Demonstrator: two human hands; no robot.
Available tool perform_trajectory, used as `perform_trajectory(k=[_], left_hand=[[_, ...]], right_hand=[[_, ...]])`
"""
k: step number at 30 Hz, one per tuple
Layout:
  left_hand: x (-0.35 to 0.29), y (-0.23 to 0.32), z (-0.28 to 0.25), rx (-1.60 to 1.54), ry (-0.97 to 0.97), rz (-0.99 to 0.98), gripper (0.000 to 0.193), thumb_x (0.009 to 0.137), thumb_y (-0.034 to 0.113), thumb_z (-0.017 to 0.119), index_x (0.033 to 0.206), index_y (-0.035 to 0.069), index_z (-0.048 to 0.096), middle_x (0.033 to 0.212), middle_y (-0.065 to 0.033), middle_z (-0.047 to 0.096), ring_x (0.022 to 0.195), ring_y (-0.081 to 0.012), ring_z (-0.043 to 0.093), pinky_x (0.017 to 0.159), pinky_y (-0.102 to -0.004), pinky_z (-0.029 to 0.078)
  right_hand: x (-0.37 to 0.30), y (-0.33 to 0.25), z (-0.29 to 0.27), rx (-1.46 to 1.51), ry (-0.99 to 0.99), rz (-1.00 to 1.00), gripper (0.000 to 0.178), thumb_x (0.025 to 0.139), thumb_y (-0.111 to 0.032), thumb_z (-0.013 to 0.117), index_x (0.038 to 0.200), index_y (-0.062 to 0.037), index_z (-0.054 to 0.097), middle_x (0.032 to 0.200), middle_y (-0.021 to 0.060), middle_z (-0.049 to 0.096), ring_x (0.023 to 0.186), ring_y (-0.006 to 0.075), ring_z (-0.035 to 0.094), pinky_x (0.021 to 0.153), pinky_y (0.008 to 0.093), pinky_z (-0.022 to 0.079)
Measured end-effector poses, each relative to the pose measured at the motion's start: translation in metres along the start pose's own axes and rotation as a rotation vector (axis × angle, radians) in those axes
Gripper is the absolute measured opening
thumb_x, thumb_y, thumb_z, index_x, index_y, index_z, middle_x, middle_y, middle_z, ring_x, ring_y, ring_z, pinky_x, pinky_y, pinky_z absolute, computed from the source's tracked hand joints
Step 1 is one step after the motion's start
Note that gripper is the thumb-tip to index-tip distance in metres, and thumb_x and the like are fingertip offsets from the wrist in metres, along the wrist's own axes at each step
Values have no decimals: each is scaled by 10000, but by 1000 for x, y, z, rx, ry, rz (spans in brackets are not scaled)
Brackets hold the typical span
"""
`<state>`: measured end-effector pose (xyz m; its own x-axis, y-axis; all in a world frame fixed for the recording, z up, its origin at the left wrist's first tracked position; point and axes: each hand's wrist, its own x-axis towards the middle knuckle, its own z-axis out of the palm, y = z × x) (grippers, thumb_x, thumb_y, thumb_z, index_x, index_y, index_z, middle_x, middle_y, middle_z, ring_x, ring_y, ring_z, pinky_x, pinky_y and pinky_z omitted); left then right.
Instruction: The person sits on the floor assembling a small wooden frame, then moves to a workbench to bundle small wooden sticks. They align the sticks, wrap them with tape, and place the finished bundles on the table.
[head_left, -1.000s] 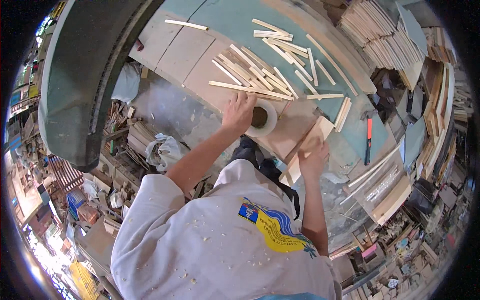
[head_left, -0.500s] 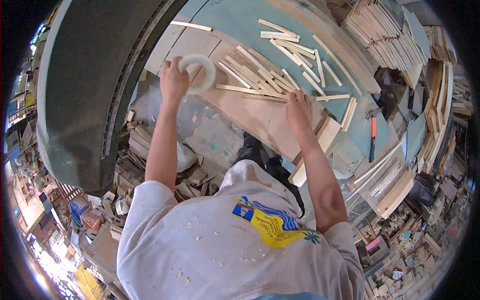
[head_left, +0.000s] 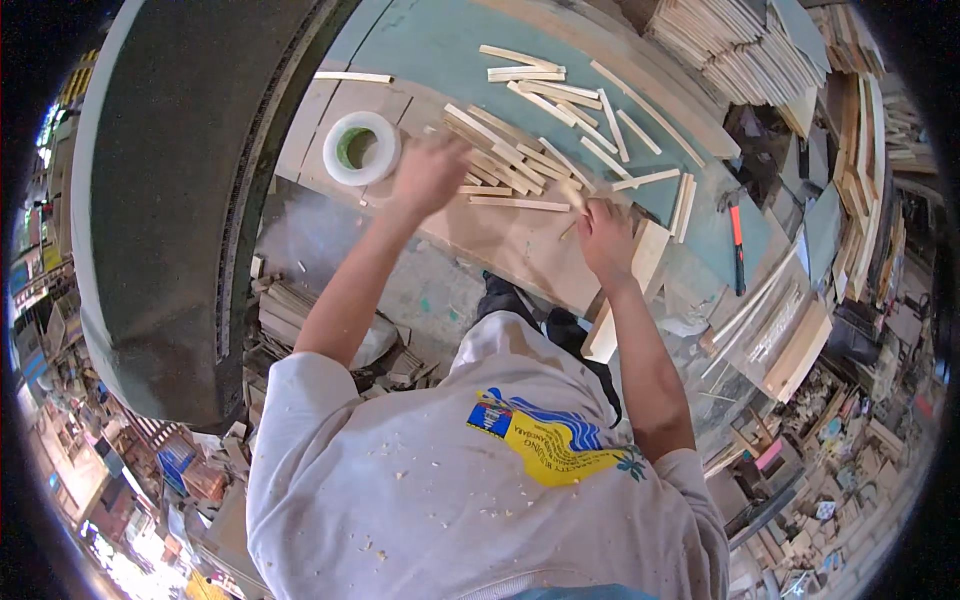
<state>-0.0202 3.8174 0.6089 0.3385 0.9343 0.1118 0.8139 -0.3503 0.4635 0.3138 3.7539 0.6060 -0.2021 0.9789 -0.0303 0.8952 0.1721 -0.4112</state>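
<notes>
A roll of clear tape [head_left: 333,158] with a green core lies flat at the left of the worktable [head_left: 515,235]. My left hand [head_left: 432,176] is over the table just right of the roll, beside a pile of thin wooden strips [head_left: 505,160]. Motion smears its fingers, so I cannot tell whether they hold anything. At the right end of the pile, my right hand [head_left: 606,238] is closed on a pale wooden strip [head_left: 572,196]. That strip looks short and blurred, with one end lifted toward me.
More loose strips [head_left: 560,90] lie on the table's green part. A hammer [head_left: 736,240] with an orange and black handle lies to the right. A wooden board [head_left: 640,270] is beside my right forearm. A large dark machine housing [head_left: 180,200] stands left; stacked wood pieces [head_left: 735,50] are at the far right.
My left hand has let go of the tape roll, now flat on the table, and moved right toward the strips. The strip in my right hand has swung from lying lengthwise to tilted up.
</notes>
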Motion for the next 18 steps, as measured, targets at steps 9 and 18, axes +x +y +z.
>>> perform_trajectory(k=[9,18], left_hand=[[36,50,55,185,-295,419,195,870,229,643,1049,170,694,1129,-59,596,1132,-256,583,967,-442,459],[51,76,52,318,-401,473,180,886,271,636,1013,174,719,1119,-49,605,1105,-223,599,973,-428,449]], right_hand=[[-67,-9,-59,859,-138,624,284,1000,-107,601,1260,3,571,998,42,633,914,126,680,737,260,535],[-104,-1,-86,1449,-58,787,374,1017,-52,536,1391,-32,532,1060,33,634,970,157,651,785,299,521]])
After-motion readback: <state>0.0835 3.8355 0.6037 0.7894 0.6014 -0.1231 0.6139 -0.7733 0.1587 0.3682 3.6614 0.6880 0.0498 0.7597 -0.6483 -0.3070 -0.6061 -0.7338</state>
